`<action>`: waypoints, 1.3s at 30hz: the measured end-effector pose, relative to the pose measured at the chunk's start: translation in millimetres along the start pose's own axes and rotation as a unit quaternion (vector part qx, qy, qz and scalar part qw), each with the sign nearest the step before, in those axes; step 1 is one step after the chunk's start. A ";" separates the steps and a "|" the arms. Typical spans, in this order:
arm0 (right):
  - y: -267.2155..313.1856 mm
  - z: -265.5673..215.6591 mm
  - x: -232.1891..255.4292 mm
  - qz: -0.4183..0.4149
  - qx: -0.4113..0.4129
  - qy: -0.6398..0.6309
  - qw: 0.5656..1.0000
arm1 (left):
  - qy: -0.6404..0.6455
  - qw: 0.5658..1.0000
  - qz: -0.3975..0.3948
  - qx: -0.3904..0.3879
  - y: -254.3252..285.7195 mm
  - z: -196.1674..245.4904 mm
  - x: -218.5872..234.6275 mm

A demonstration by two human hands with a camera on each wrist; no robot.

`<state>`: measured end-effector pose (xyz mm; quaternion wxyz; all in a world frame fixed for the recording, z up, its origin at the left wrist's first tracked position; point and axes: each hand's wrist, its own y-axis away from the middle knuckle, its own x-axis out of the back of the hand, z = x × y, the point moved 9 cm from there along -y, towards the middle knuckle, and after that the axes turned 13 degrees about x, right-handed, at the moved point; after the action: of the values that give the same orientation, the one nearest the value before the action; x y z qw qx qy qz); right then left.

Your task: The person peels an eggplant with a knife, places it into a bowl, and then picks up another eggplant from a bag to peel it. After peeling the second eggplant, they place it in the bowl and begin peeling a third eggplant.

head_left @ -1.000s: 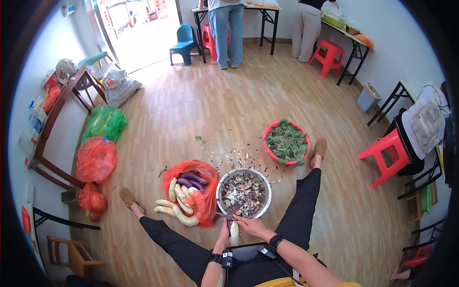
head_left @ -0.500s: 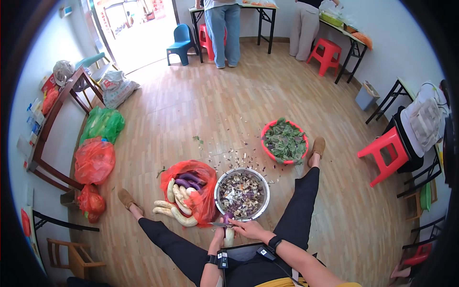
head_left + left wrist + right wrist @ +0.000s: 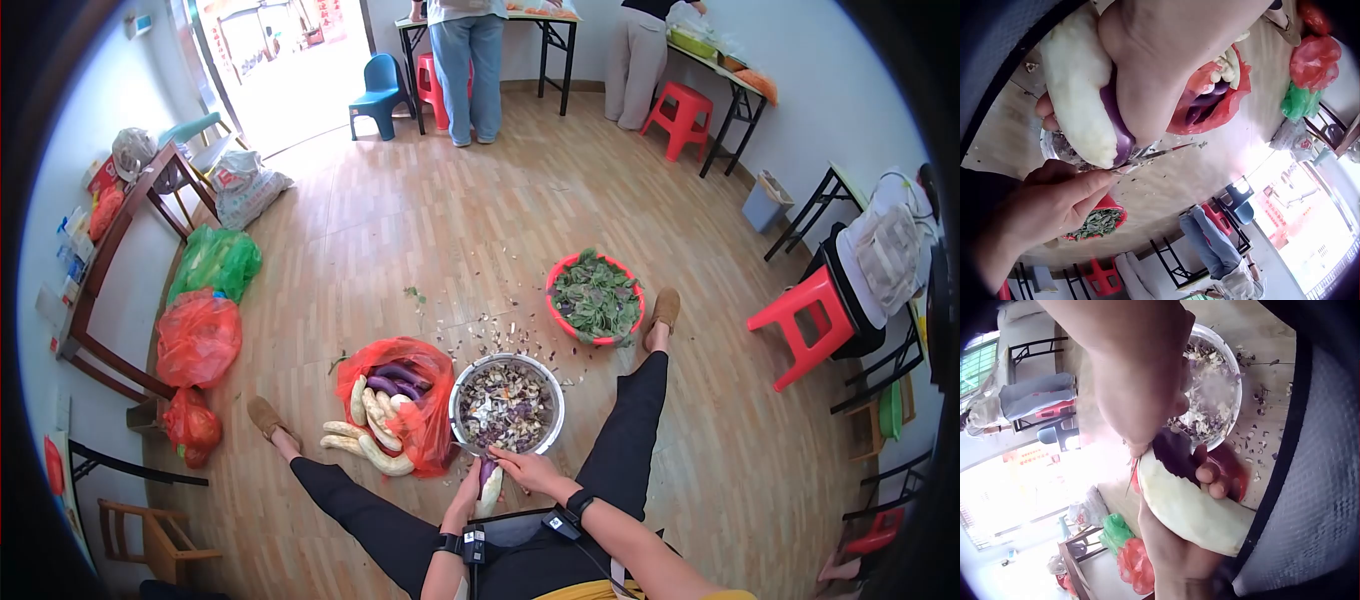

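My left hand [image 3: 466, 490] grips a partly peeled eggplant [image 3: 1188, 506] below the front rim of a metal basin [image 3: 561, 420]. Its flesh is pale along most of the length, with purple skin left on one side and towards the far end. With my right hand [image 3: 1054, 200] I hold a knife [image 3: 1154, 155], its blade at the eggplant's purple-skinned end; the handle is hidden in my fingers. Purple and white peelings [image 3: 505, 405] fill much of the basin. Left of it, a red plastic bag [image 3: 432, 435] holds purple eggplants [image 3: 400, 378], with several peeled eggplants [image 3: 385, 455] in and beside it.
A red basket of leafy greens [image 3: 598, 298] stands near my right foot. Scraps of peel [image 3: 490, 335] litter the floor beyond the basin. Bagged goods [image 3: 200, 335] line the left wall. Two people stand at the far tables, near a blue chair [image 3: 380, 95] and red stools [image 3: 680, 120].
Half a second ago the blade pointed left across the eggplant and its purple end stood higher. Now the knife is back at the far end and the eggplant tilts. The basin and bag stay put.
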<state>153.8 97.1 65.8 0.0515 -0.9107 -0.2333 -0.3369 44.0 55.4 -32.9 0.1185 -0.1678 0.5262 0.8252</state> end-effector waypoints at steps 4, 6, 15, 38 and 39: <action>6.8 -2.8 -4.7 -0.018 -0.013 0.004 1.000 | 0.011 1.000 0.006 -0.002 -8.0 -5.9 13.5; 6.3 -11.6 -13.9 -0.045 0.035 0.020 0.998 | 0.073 0.997 -0.003 -0.006 -13.1 -9.2 24.5; 8.7 -8.9 -24.0 -0.074 0.022 0.004 0.997 | 0.260 0.963 -0.008 -0.065 -5.1 5.0 32.0; 9.4 -29.1 -30.5 -0.124 0.087 0.033 0.988 | 0.223 0.974 -0.005 -0.025 -42.3 -29.8 64.2; 9.6 -30.2 -29.7 -0.123 0.088 0.032 0.988 | 0.220 0.975 -0.021 -0.015 -46.8 -32.6 65.5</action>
<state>120.7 69.4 70.6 0.0974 -0.8556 -0.3707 -0.3480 6.4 46.6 -110.7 0.0148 -0.3578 0.5233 0.7733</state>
